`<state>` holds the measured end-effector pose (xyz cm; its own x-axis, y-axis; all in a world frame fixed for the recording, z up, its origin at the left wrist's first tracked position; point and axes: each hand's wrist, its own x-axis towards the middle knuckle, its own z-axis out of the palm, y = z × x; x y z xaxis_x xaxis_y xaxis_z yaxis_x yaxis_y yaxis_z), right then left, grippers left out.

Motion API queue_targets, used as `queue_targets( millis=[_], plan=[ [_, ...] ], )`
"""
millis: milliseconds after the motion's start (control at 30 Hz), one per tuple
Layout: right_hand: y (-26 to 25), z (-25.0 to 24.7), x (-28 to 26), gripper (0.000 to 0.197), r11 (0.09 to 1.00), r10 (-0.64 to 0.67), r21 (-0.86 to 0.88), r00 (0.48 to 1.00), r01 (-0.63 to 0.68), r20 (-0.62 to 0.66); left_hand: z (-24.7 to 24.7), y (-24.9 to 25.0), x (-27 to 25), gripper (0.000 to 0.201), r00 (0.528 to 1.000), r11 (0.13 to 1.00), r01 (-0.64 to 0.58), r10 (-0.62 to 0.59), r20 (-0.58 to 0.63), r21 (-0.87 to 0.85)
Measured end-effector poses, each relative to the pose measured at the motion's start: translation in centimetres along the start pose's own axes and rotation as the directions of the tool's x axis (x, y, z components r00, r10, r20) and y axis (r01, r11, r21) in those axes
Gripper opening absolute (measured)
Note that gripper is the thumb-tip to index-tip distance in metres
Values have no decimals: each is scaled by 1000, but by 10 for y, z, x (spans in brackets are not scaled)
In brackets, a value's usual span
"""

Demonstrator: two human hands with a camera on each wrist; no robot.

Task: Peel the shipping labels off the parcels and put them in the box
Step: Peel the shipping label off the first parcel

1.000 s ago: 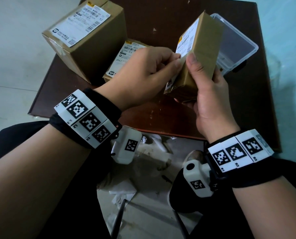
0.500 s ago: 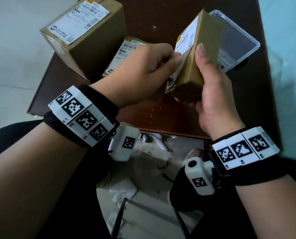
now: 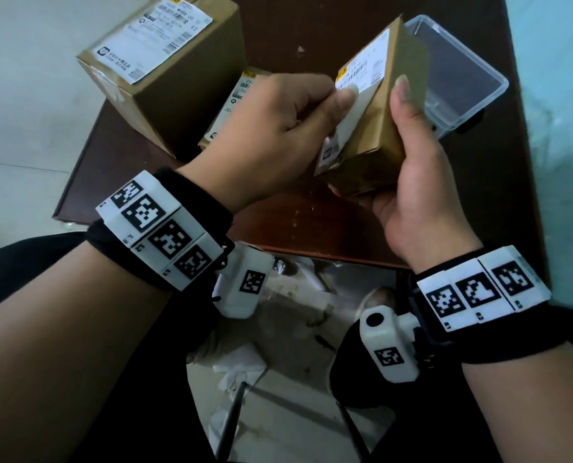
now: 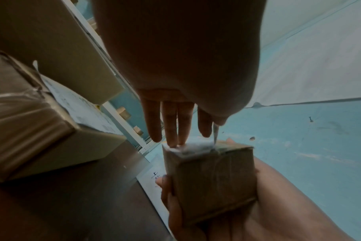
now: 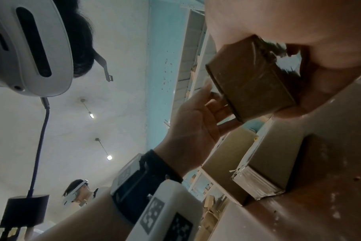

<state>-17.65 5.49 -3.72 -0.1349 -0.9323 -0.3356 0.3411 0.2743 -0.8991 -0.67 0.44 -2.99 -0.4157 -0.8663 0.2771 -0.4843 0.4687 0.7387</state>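
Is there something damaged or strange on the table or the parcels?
Nothing serious. The brown table has pale chips and scratches near its front edge. The label on the held parcel is half lifted, pinched by the left hand, as the task needs.

Shipping labels (image 3: 154,45) carry barcodes and print too blurred to read
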Motion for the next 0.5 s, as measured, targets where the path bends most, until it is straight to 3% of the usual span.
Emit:
queue_targets(
  millis=[200,300,400,500],
  plan=[
    [-2,2,-3,52,997,-16,80,1000,16,0,20,5,1,38,998,986,-46,40,-42,-157],
    [-4,0,-4,51,995,-9,98,1000,11,-23,22,2,1,34,1000,977,-23,23,-6,-211],
    [-7,1,-5,49,995,-4,95,1000,7,-25,23,-3,1,39,1000,969,-9,2,-28,-246],
    [-8,1,-6,44,995,-23,97,999,25,-22,22,1,-1,32,997,960,4,-25,-73,-280]
  ],
)
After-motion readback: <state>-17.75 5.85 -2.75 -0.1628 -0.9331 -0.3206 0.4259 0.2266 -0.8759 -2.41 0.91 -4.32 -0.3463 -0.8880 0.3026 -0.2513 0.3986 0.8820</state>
